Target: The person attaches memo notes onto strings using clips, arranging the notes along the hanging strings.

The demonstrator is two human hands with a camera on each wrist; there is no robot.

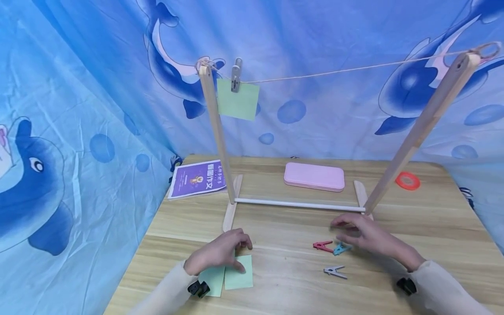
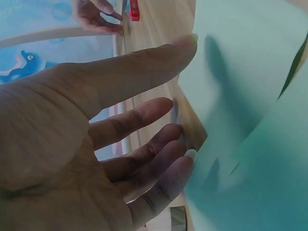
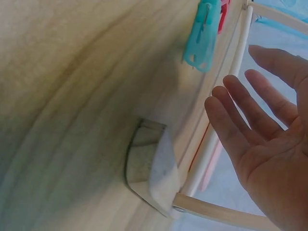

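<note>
My left hand (image 1: 222, 250) is over two pale green paper squares on the table, its fingers loosely bent and nothing held. The right-hand square (image 1: 245, 280) lies under the thumb; whether they touch I cannot tell. The other square (image 1: 213, 276) is partly hidden by the hand. My right hand (image 1: 364, 234), fingers apart and holding nothing, hovers near a blue clothespin (image 1: 341, 249). Touching or close to that one is a red clothespin (image 1: 323, 246), with a grey clothespin (image 1: 335, 271) lying nearer me. Another green paper (image 1: 246, 103) hangs from a string (image 1: 334, 72) by a grey clothespin (image 1: 236, 75).
Two wooden posts (image 1: 218, 135) carry the string, joined low down by a white rod (image 1: 299, 204). Behind the rod lies a pink case (image 1: 314, 176). A purple booklet (image 1: 198, 179) is at the left, a red tape roll (image 1: 407, 180) at the right. Blue curtain surrounds the table.
</note>
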